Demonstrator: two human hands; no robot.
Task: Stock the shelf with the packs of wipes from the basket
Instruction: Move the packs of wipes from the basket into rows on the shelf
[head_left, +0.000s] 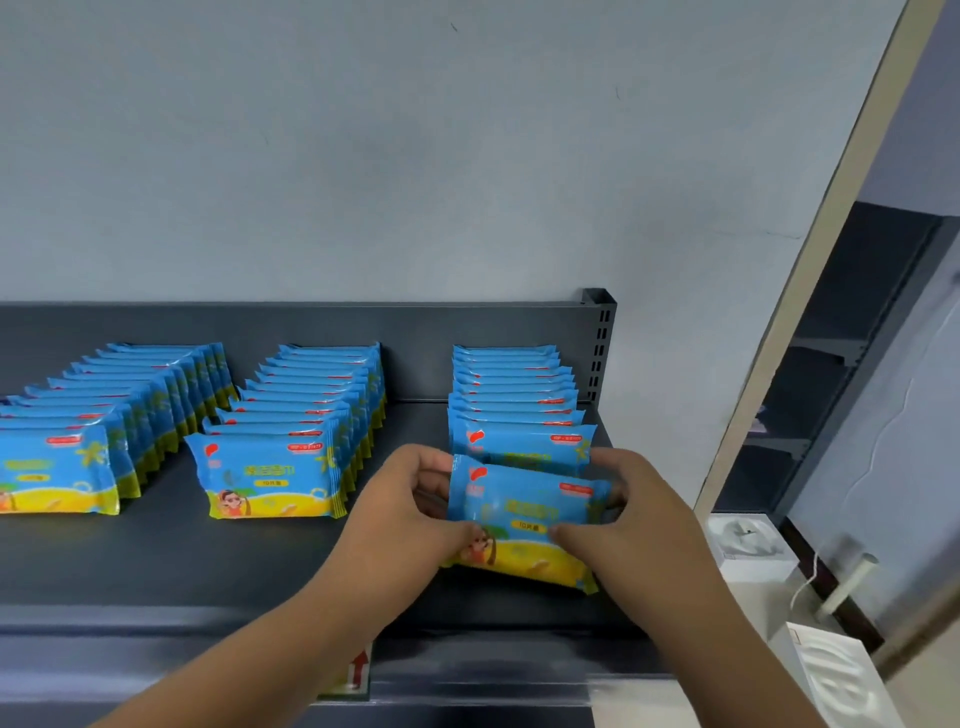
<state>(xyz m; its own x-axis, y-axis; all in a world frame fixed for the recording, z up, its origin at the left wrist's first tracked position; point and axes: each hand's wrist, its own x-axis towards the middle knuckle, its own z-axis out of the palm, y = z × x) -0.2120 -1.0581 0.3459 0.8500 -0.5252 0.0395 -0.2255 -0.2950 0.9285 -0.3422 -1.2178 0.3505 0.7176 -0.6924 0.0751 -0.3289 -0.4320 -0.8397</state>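
A pack of wipes (524, 512) is being held tilted on the dark shelf (208, 561), just in front of the right row (514, 400). Its ends are being pinched by the curled fingers of the left hand (405, 499) and the right hand (639, 514). The middle row (296, 415) and the left row (104, 405) are standing alongside.

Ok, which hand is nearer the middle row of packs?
Left. The left hand grips the pack at its left end, just right of the middle row; the right hand grips the other end, farther off.
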